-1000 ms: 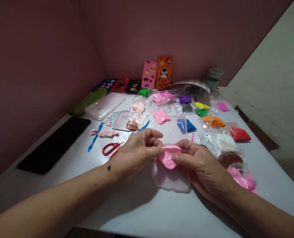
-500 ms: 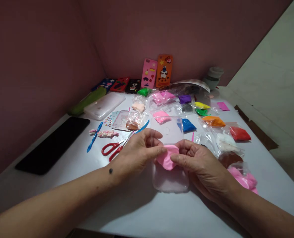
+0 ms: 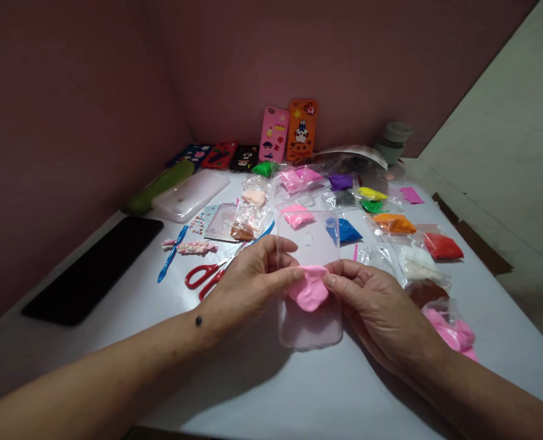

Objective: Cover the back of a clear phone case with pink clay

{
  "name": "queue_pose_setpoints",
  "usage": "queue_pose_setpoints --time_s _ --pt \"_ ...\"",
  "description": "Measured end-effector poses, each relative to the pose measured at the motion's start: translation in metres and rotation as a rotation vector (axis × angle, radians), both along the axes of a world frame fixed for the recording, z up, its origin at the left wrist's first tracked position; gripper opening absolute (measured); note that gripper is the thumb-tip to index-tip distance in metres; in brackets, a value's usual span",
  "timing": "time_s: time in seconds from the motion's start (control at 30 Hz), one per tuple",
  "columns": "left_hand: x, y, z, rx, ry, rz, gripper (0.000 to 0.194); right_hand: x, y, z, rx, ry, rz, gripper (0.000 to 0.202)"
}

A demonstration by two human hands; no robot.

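You're holding the pink clay piece (image 3: pixel 309 294) over the middle of the clear phone case (image 3: pixel 309 329), in front of you. Its lower edge is hanging in a rounded flap. Left hand (image 3: pixel 249 276) is coming in at 9 o'clock of the clay, thumb pinching its upper left, fingers curling around the case's left edge. Right hand (image 3: pixel 381 298) is coming in at 3, thumb and fingers pinching the clay's right edge. Pink packet (image 3: pixel 298 215) is lying at 12, beyond your hands, partly showing through the case; blue packet (image 3: pixel 347 230) is sitting at 1, orange packet (image 3: pixel 394 223) and red packet (image 3: pixel 443 246) at 2, pink bag (image 3: pixel 450 333) between 3 and 4. Red-handled scissors (image 3: pixel 201 276) are lying at 9, partly hidden by your left hand; blue tool (image 3: pixel 173 253) and black phone (image 3: pixel 95 269) are lying farther out that way. Whitish case (image 3: pixel 191 195) is resting at 10. Orange decorated case (image 3: pixel 302 130) is leaning upright on the wall (image 3: pixel 271 55) at 12, pink decorated case (image 3: pixel 274 135) standing just left of it. Lidded jar (image 3: pixel 393 143) is standing far out at 1.
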State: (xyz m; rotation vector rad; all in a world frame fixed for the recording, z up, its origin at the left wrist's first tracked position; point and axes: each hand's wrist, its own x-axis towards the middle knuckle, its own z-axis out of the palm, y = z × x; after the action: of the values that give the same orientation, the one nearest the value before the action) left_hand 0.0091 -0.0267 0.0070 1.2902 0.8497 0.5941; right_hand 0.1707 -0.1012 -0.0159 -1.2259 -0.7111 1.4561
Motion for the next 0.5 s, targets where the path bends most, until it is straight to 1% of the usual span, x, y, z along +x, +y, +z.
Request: queue_pose_setpoints --time_s 0.07,0.13,0.27,0.37,0.43,0.5 --pt "0.0000 -0.0002 0.0007 -0.013 0.009 -0.033 0.042 0.0007 -0.0013 -0.0007 0.016 -0.001 0.012 0.012" --pt "0.0012 -0.0012 0.0008 -0.020 0.023 -0.041 0.046 0.0007 -0.0023 -0.0004 0.034 -0.008 0.028 0.010" --pt "0.0043 -0.0038 0.0001 0.001 0.057 -0.005 0.039 -0.0007 -0.0025 0.0029 0.042 -0.007 0.034 0.010" --pt "0.0052 -0.0055 0.0003 -0.008 0.042 -0.005 0.037 -0.0010 -0.0019 0.0048 0.044 0.001 0.068 0.014" --pt "0.0051 -0.0066 0.0007 -0.017 0.029 -0.013 0.036 -0.0007 -0.0016 0.0042 0.046 -0.048 0.077 0.018" --pt "0.0048 -0.0074 0.0010 -0.025 0.019 -0.019 0.036 -0.0005 -0.0012 0.0023 0.039 -0.129 0.056 0.021"
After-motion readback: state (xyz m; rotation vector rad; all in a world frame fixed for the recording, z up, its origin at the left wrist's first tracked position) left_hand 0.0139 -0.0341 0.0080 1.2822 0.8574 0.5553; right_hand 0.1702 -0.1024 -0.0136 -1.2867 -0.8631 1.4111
